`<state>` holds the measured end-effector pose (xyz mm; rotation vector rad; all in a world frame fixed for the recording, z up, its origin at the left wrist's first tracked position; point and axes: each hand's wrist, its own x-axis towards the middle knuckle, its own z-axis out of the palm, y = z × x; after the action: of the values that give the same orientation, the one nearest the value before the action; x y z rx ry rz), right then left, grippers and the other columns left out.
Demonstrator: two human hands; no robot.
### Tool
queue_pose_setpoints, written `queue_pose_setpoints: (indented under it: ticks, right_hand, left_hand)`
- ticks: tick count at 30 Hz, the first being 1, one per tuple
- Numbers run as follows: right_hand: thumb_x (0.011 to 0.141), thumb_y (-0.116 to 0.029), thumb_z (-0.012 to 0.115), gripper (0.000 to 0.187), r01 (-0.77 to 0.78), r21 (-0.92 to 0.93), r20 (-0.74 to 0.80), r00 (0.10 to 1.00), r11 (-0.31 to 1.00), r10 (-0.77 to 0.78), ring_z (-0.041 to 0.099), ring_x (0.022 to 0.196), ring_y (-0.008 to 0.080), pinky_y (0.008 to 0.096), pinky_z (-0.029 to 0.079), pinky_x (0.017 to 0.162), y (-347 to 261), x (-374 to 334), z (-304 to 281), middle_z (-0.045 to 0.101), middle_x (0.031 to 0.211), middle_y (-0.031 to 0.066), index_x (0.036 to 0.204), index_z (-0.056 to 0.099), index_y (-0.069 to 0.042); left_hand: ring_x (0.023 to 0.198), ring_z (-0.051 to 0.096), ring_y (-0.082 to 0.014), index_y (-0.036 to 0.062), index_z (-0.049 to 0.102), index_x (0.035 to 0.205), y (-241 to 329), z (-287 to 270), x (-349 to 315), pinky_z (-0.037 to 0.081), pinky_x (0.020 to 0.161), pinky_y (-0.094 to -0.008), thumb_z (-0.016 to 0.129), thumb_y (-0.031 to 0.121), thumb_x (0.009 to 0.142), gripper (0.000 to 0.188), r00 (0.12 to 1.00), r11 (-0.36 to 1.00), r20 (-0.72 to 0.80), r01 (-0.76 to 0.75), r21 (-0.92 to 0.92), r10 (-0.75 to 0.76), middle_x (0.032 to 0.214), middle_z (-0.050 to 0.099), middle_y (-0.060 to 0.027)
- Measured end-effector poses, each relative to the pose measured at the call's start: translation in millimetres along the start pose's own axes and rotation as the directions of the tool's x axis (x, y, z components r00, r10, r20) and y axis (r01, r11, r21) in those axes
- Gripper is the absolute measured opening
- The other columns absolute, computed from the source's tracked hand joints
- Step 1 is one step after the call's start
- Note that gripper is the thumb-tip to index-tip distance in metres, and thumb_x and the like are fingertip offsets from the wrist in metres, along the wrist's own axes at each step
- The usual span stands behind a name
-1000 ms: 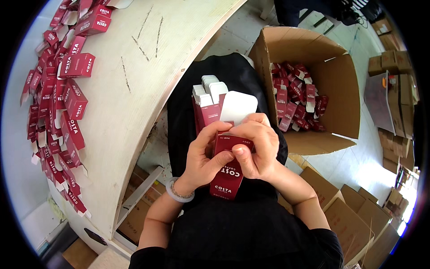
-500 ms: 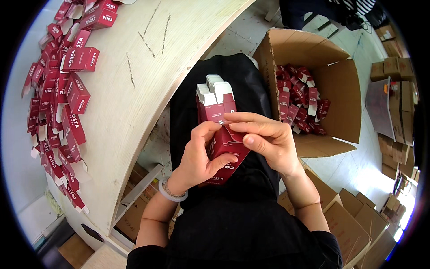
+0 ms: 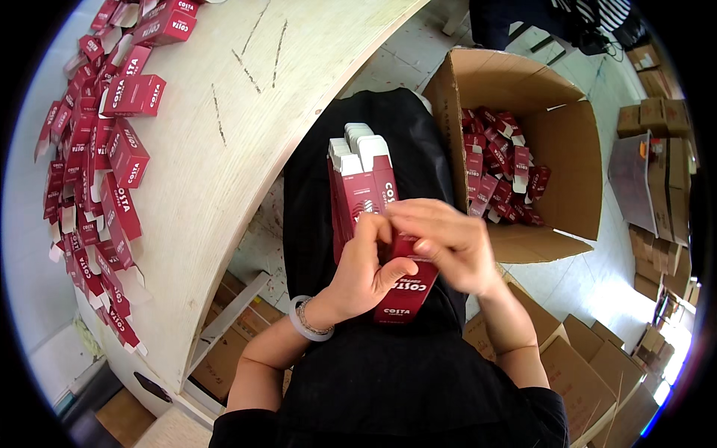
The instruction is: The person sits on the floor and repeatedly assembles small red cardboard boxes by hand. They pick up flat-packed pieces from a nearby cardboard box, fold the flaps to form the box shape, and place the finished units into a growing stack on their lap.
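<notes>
A small red folding carton (image 3: 408,295) with white lettering stands out from my lap, tilted. My left hand (image 3: 360,263) grips it from the left, thumb on its near face and fingers curled at its upper end. Across that upper end lies my right hand (image 3: 447,243), slightly blurred, its fingers and thumb closed on the carton's end and covering the flap there. Just beyond both hands, a stack of flattened red cartons (image 3: 357,188) with white end flaps rests on the black apron (image 3: 308,201).
On the pale wooden table (image 3: 224,164) at the left lies a heap of folded red cartons (image 3: 101,172). A large open cardboard box (image 3: 567,149) at the right holds more of them. Brown boxes (image 3: 579,373) stand at the lower right, and a person's dark clothing (image 3: 493,22) shows at the top.
Both hands have shifted a little right with the carton, which now stands apart from the flat stack. The end flap that stuck out is now hidden under my right fingers.
</notes>
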<state>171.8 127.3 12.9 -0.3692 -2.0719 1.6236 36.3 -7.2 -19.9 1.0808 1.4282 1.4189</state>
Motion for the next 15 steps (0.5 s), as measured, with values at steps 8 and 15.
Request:
queue_pose_setpoints:
  ticks: [8, 15]
  right_hand:
    - [0.084, -0.015, 0.065, 0.019, -0.24, -0.801, -0.217, 0.97, 0.549, 0.107, 0.06, 0.104, 0.0311, 0.0401, 0.047, 0.088, 53.6, 27.3, -56.7, 0.068, 0.103, 0.0129, 0.097, 0.069, -0.002]
    - [0.077, -0.03, 0.074, 0.026, 0.029, -0.623, -0.016, 0.999, 0.782, -0.05, 0.047, 0.093, 0.0301, 0.0418, 0.041, 0.08, 109.3, 44.7, 50.9, 0.051, 0.094, 0.0097, 0.077, 0.063, -0.007]
  left_hand:
    - [0.12, 0.053, -0.0315, 0.003, 0.039, 0.1, 6.6, -45.6, 9.7, 0.044, 0.1, -0.0466, 0.037, 0.042, 0.102, 0.039, 0.972, 0.996, -0.223, -0.057, 0.072, 0.072, 0.128, 0.05, -0.0251]
    - [0.115, 0.054, -0.0247, 0.0011, 0.044, 0.104, -2.5, -44.2, -1.4, 0.042, 0.1, -0.04, 0.057, 0.019, 0.096, 0.024, 0.946, 1.0, -0.323, 0.005, 0.031, 0.005, 0.126, 0.053, -0.0205]
